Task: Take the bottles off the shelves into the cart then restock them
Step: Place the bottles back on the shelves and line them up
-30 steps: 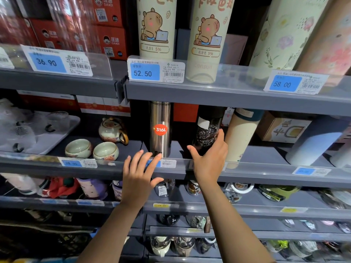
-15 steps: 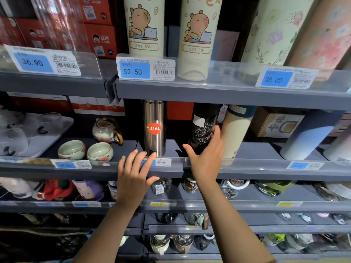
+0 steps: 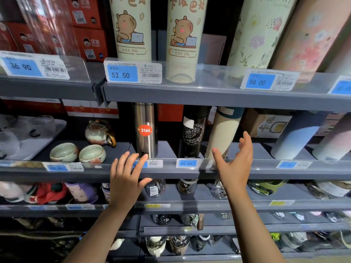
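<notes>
Since the last look, the right hand (image 3: pixel 234 164) has come off the black bottle (image 3: pixel 193 135) and drifted to the right; it hovers with fingers spread and slack, holding nothing. The left hand (image 3: pixel 127 177) has barely shifted: fingers straight and splayed over the front lip of the middle shelf (image 3: pixel 266 170), near the base of the steel flask (image 3: pixel 145 130), gripping nothing.

The black bottle stands upright on the middle shelf, between the steel flask and a cream bottle (image 3: pixel 221 133) that leans at a tilt just beside it. No cart in view.

Handling, as a guess: rigid body, smooth and likely a bit slick, with a speckled band around the middle and a white tag near the shoulder. Moderate weight if empty (glass or steel, cannot tell which, so treat as breakable). Best hold looks like a wrap around the mid-body, below the tag, thumb opposite fingers; the cap sits hidden under the upper shelf (image 3: pixel 209 95), so the top is a poor place to grab.

Long axis vertical, cap up, base on the shelf behind the clear price strip (image 3: pixel 187 163). It would need tipping or drawing forward over that lip to come out; the leaning cream bottle might topple.
</notes>
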`<action>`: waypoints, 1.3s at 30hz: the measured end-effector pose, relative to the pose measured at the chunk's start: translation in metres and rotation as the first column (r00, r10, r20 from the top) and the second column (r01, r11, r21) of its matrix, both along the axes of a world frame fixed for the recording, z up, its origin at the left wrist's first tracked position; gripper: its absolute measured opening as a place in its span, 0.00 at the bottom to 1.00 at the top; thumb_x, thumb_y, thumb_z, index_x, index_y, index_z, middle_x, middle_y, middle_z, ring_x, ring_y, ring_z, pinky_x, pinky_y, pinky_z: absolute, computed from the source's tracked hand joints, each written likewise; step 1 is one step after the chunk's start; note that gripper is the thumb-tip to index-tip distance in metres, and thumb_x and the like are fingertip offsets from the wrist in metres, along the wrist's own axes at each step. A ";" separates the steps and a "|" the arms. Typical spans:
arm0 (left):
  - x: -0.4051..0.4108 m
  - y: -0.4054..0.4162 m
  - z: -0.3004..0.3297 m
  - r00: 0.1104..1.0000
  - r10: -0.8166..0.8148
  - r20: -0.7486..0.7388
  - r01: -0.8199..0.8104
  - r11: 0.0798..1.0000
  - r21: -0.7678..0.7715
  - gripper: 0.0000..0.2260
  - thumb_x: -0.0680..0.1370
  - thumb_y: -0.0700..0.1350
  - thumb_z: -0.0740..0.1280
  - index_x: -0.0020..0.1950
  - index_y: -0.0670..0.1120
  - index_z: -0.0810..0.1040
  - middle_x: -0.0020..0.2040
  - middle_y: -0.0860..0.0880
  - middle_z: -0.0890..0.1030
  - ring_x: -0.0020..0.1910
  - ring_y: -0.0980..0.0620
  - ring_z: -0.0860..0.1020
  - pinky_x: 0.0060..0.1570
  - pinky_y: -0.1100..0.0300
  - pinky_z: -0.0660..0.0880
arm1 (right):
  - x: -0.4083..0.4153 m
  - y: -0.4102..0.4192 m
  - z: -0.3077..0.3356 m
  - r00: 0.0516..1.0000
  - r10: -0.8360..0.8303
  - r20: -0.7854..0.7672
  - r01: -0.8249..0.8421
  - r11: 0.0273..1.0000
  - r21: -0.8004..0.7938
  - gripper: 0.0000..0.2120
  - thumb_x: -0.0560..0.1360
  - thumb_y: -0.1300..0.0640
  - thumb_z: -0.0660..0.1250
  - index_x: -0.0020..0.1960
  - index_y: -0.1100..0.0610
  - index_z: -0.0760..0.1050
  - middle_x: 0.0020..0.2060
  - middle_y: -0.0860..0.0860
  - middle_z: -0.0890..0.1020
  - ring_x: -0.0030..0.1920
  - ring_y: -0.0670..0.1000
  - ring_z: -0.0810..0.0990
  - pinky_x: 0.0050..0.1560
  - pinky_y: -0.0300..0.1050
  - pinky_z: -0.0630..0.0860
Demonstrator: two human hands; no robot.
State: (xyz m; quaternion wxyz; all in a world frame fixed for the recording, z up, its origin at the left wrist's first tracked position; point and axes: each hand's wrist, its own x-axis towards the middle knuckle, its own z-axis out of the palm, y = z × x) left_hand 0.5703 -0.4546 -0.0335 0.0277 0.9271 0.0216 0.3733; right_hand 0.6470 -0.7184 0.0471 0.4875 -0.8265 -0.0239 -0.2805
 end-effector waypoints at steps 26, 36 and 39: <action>0.021 -0.114 0.007 0.990 0.034 -0.138 -0.043 0.997 -0.059 0.31 0.79 0.67 0.51 0.73 0.47 0.66 0.73 0.43 0.69 0.75 0.42 0.60 0.72 0.35 0.53 | 0.054 -0.053 0.010 0.978 0.165 -0.125 -0.152 0.982 0.110 0.39 0.68 0.55 0.77 0.73 0.54 0.61 0.65 0.51 0.70 0.64 0.53 0.70 0.63 0.57 0.71; 0.042 -0.128 -0.008 0.984 0.167 0.056 -0.161 0.983 -0.091 0.28 0.79 0.66 0.54 0.65 0.44 0.70 0.67 0.43 0.70 0.72 0.39 0.63 0.69 0.32 0.57 | 0.064 -0.062 0.005 0.992 0.071 -0.099 -0.064 0.995 0.077 0.41 0.63 0.50 0.80 0.69 0.58 0.64 0.60 0.54 0.69 0.61 0.55 0.69 0.56 0.47 0.70; 0.047 -0.128 -0.011 0.978 0.193 0.078 -0.187 0.979 -0.078 0.28 0.78 0.66 0.55 0.64 0.44 0.69 0.66 0.43 0.69 0.71 0.38 0.64 0.68 0.32 0.59 | 0.064 -0.059 0.001 0.994 0.063 -0.092 -0.060 0.998 0.034 0.42 0.65 0.48 0.79 0.71 0.59 0.63 0.63 0.56 0.67 0.64 0.54 0.64 0.61 0.50 0.67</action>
